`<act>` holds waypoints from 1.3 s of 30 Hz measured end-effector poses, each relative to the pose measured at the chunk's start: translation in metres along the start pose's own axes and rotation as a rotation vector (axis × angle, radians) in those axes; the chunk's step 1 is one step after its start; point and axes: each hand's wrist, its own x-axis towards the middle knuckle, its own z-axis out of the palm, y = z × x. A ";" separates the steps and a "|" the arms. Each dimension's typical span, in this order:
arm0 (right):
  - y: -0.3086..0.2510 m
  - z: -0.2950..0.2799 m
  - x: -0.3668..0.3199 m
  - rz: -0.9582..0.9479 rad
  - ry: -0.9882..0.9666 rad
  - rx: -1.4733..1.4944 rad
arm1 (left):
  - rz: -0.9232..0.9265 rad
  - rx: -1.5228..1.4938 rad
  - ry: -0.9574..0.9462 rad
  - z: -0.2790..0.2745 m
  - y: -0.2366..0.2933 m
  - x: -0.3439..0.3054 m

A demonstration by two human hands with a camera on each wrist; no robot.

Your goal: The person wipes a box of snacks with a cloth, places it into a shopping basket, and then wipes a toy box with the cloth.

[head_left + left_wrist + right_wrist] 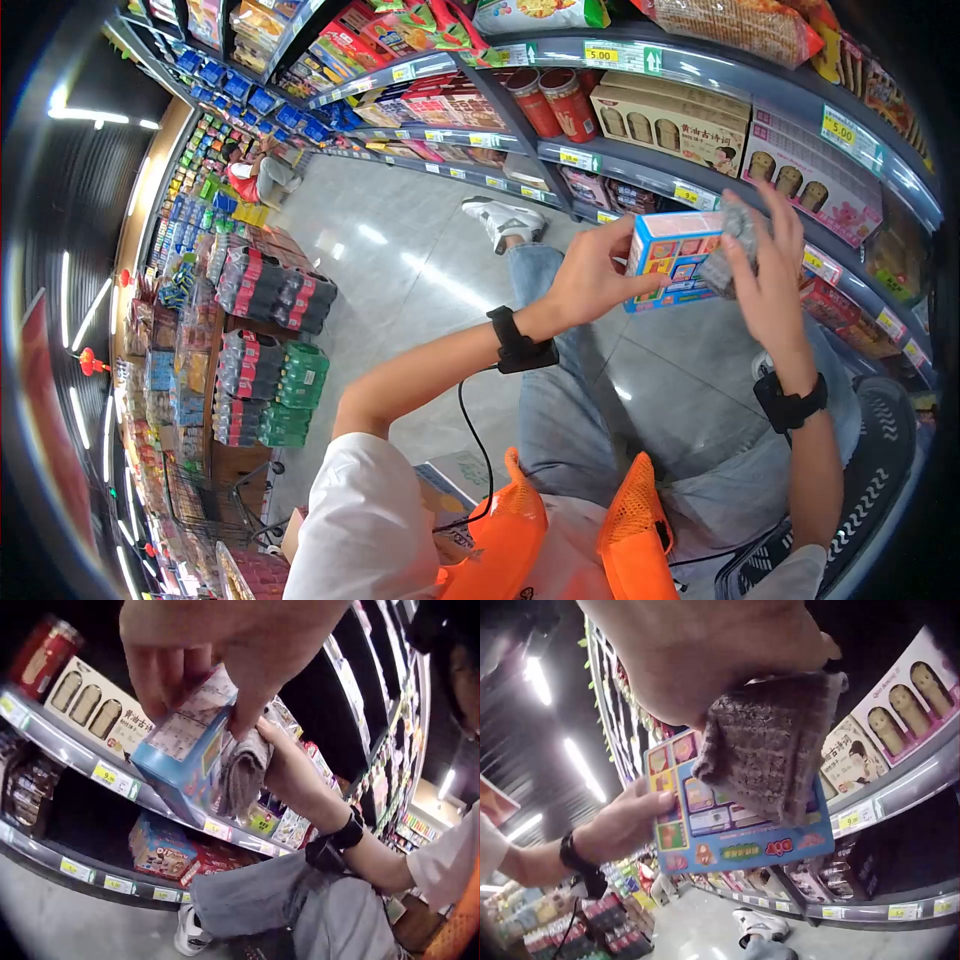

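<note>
A: Close to the snack shelf [632, 172], what is held?
B: Left hand [590, 280] grips a blue box [668, 262] by its edge; right hand [772, 285] holds a folded grey cloth [727, 258] against it.

"5.00" on shelf price tag [601, 55]

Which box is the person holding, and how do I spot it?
On the right of the aisle stands the snack shelving; in front of its middle shelves two hands meet. The left hand grips a flat box by one edge while the right hand holds a grey cloth against it. Unlike the beige boxes shelved behind, it is bright blue with colourful cartoon panels.
</note>
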 end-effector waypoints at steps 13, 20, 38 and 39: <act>-0.004 0.002 -0.008 -0.022 -0.334 0.391 | -0.217 0.142 -0.127 -0.004 0.014 -0.003; -0.016 -0.015 0.006 -0.227 -0.184 0.381 | 0.026 0.304 -0.015 0.012 0.023 0.007; -0.020 -0.011 0.002 0.093 -0.066 0.554 | -0.038 -0.137 0.155 -0.034 0.060 0.009; -0.020 -0.011 0.003 0.091 -0.044 0.557 | -0.058 -0.149 0.164 -0.032 0.057 0.009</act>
